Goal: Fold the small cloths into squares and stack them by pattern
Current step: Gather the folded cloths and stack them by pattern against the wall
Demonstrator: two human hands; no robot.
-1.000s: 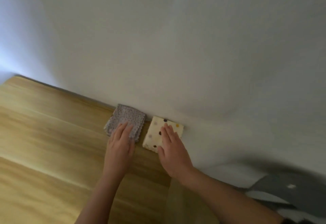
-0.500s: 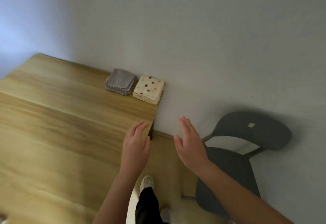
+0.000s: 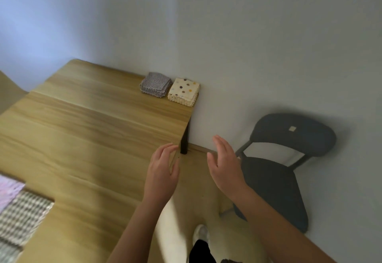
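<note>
Head view: grey stack (image 3: pixel 156 85) and cream dotted stack (image 3: pixel 184 91) touch at the table (image 3: pixel 86 130) corner, well beyond both hands' (image 3: pixel 162 171) (image 3: pixel 224 165) spread, empty fingers (image 3: pixel 219 144).

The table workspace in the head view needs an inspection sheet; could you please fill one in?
Surface: light wooden table against the pale wall.
Job's things: grey patterned stack and cream dotted stack, folded, side by side at the far right corner.
Clutter: blurred striped textile at the near left edge.
Grippers: left hand and right hand open, holding nothing, by the table's right edge.
Cables: nothing seen.
Surroundings: dark chair right of the table.
</note>
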